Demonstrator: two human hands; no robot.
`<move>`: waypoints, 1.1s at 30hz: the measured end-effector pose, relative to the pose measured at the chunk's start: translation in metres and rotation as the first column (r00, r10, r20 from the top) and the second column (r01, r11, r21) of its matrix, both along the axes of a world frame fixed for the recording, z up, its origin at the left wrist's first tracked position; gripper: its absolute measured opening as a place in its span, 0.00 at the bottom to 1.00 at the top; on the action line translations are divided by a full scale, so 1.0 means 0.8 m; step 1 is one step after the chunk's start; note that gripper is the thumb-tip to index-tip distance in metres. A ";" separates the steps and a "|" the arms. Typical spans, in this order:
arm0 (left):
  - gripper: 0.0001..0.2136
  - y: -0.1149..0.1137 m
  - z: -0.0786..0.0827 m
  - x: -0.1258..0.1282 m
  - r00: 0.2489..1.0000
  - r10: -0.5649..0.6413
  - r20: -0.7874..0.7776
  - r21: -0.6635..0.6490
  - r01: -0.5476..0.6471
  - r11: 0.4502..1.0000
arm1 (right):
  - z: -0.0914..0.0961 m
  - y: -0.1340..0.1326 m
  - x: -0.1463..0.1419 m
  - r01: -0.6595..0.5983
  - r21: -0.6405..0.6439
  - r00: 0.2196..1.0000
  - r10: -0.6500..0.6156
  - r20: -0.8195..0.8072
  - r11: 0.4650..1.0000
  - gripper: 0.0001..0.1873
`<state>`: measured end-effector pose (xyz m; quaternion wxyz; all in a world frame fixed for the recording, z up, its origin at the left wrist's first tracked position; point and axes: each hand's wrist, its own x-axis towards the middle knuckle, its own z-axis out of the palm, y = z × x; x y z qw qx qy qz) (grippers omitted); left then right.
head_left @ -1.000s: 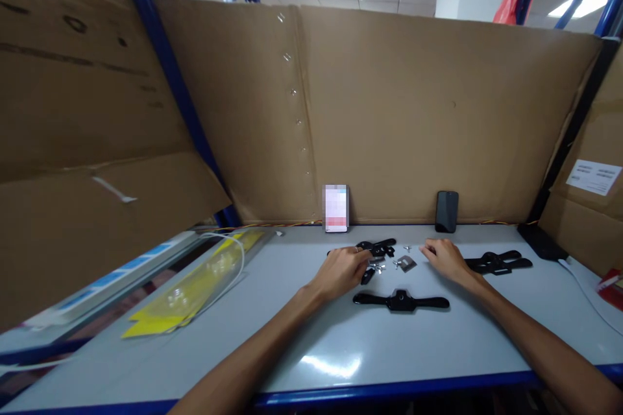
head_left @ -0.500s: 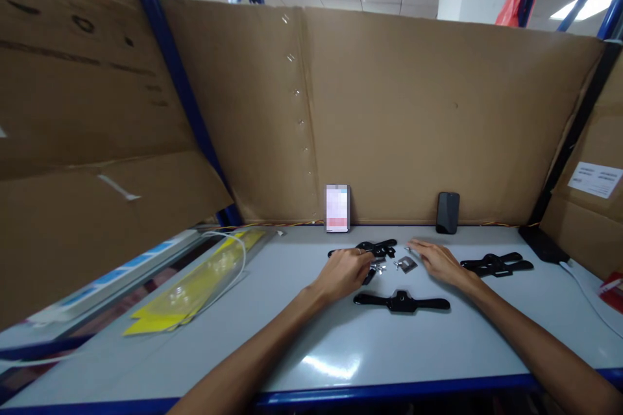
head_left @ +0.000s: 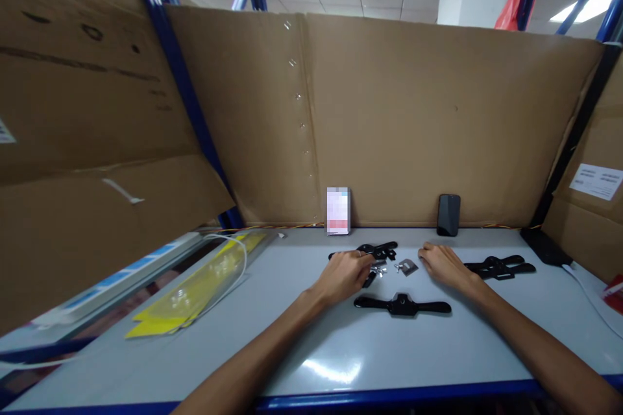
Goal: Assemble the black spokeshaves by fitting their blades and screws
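Note:
My left hand (head_left: 343, 274) is closed, fingertips down among small metal screws (head_left: 378, 270) and black parts; whatever it pinches is hidden. Under and beyond that hand lie black spokeshave bodies (head_left: 377, 250). A grey metal blade (head_left: 409, 266) with small screws rests between my two hands. To the blade's right, my right hand (head_left: 442, 265) has its fingers curled together, and I cannot see what is in them. Nearer to me, a black two-handled spokeshave (head_left: 403, 305) lies crosswise on the table. More spokeshave bodies (head_left: 501, 266) are stacked right of my right hand.
Two phones, one lit (head_left: 338, 211) and one dark (head_left: 448, 214), lean on the cardboard back wall (head_left: 428, 117). Yellow packaging in clear plastic (head_left: 195, 292) and a white power strip (head_left: 121, 279) lie left. A black box with a white cable (head_left: 545, 248) sits right.
My right hand has drawn back slightly to the right, and its fingers have curled in; a small metal piece at its fingertips no longer shows. My left hand stays in place.

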<state>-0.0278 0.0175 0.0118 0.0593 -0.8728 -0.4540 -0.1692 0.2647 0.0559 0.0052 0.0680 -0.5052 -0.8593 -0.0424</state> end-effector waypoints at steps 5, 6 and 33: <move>0.12 -0.003 0.000 0.001 0.999 -0.029 0.029 -0.007 0.030 1.000 | 0.006 -0.007 0.004 -0.009 0.000 0.997 0.009 0.075 1.000 0.15; 0.12 -0.005 0.000 0.001 0.997 -0.059 0.040 -0.014 0.060 0.998 | 0.007 -0.008 0.004 0.001 -0.004 0.997 0.000 0.075 1.000 0.16; 0.05 -0.032 0.015 0.014 0.935 -0.349 0.057 -0.274 0.351 0.895 | 0.001 -0.027 -0.017 -0.438 -0.515 0.552 -0.231 -0.801 0.737 0.13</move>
